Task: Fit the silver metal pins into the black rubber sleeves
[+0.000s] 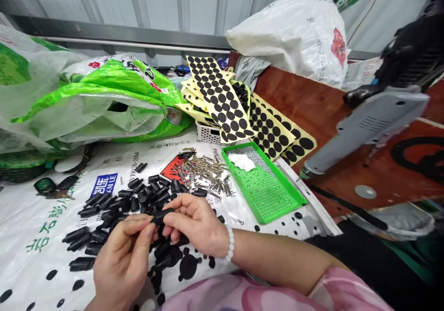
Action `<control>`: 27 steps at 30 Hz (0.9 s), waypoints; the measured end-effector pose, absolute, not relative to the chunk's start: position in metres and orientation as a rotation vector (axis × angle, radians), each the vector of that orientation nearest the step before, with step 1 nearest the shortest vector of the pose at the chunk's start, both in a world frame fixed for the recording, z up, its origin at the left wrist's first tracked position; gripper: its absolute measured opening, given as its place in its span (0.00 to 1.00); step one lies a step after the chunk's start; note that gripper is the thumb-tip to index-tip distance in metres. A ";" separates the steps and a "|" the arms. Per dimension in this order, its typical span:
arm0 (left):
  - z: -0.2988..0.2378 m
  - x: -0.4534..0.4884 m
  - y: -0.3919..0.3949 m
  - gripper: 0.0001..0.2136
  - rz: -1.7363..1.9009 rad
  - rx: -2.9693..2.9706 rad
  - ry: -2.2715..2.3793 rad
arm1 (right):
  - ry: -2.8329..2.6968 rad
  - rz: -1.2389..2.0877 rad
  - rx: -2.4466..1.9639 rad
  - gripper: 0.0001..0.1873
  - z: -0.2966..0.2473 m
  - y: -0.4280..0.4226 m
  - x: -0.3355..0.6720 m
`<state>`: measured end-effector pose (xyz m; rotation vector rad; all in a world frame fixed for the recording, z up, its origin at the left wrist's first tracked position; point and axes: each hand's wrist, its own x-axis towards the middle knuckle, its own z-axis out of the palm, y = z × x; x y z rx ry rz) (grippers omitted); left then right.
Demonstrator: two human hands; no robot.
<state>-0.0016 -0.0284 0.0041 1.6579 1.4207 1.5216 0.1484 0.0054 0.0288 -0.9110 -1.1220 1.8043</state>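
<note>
Between the thumb and fingers of my right hand [200,227] is a small black plastic cylinder [161,215], lying roughly sideways. My left hand [121,255] pinches at its left end; whatever sits between those fingertips is too small to make out. Around and beyond both hands spreads a loose pile of similar black cylinders [138,193]. Past the pile lies a heap of thin metal strips [208,170], and a single metal strip [235,217] rests apart from it, near my right wrist.
A green tray [258,211] holds many small silvery pieces and a white scrap. Behind it, sheets of black round stickers [222,98] lean on a white basket [210,133]. A grey electric screwdriver [367,121] hangs at right. Plastic bags [138,102] crowd the left.
</note>
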 end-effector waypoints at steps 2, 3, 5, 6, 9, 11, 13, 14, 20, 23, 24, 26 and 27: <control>0.000 -0.006 -0.028 0.03 1.475 1.783 1.430 | -1.083 1.897 -0.925 0.21 0.029 0.007 0.150; -0.002 -0.007 -0.028 0.04 1.446 1.837 1.428 | -1.080 1.918 -0.932 0.23 0.028 0.007 0.152; -0.003 -0.010 -0.028 0.04 1.396 1.934 1.412 | -1.092 1.945 -0.939 0.25 0.026 0.007 0.155; -0.003 -0.010 -0.027 0.05 1.377 1.977 1.407 | -1.105 1.958 -0.941 0.26 0.025 0.007 0.157; 0.000 -0.008 -0.026 0.03 1.327 2.067 1.424 | -1.165 2.005 -0.945 0.26 0.023 0.009 0.162; 0.004 -0.005 -0.025 0.02 1.269 2.088 1.449 | -1.195 2.019 -0.948 0.24 0.023 0.011 0.166; 0.008 -0.003 -0.024 0.05 1.212 2.100 1.448 | -1.190 2.020 -0.935 0.21 0.024 0.016 0.173; 0.009 -0.003 -0.024 0.07 1.187 2.099 1.441 | -1.170 2.018 -0.922 0.20 0.024 0.019 0.177; 0.009 -0.014 -0.031 0.12 1.171 1.986 1.524 | -0.991 1.831 -0.924 0.15 0.026 0.028 0.215; 0.009 -0.016 -0.038 0.11 1.158 1.981 1.519 | -0.909 1.841 -0.938 0.15 0.024 0.015 0.219; 0.010 -0.014 -0.040 0.12 1.153 2.002 1.488 | -0.904 1.871 -0.924 0.15 0.024 0.008 0.216; 0.012 -0.010 -0.045 0.14 1.142 2.058 1.405 | -0.938 1.932 -0.889 0.15 0.024 -0.006 0.206; 0.013 -0.008 -0.047 0.15 1.133 2.081 1.373 | -0.977 1.940 -0.882 0.14 0.025 -0.012 0.200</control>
